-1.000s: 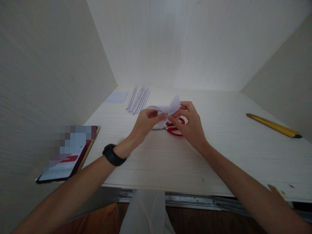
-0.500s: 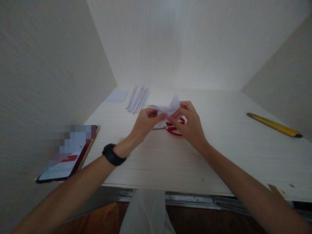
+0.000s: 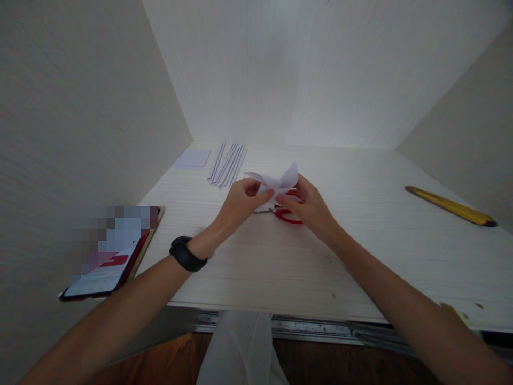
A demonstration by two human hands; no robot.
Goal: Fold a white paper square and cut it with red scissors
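Both hands meet over the middle of the desk [image 3: 360, 240] and hold a small piece of folded white paper [image 3: 276, 183] just above it. The left hand [image 3: 239, 204] pinches the paper's left side between thumb and fingers. The right hand [image 3: 310, 206] pinches its right side the same way. The paper's long side runs left to right. One flap points to the left and another sticks up and to the right, like two wings.

Red scissors [image 3: 285, 213] lie on the desk right under the hands. Only part of the red handles shows; the blades are mostly hidden by the left hand. The lower part of the paper is hidden behind the fingers too.

Near the back left corner lie a few thin paper strips [image 3: 226, 164] and a small flat sheet [image 3: 193, 158]. A yellow ruler [image 3: 449, 205] lies by the right edge. A phone [image 3: 108, 256] sits at the left edge, its screen blurred.
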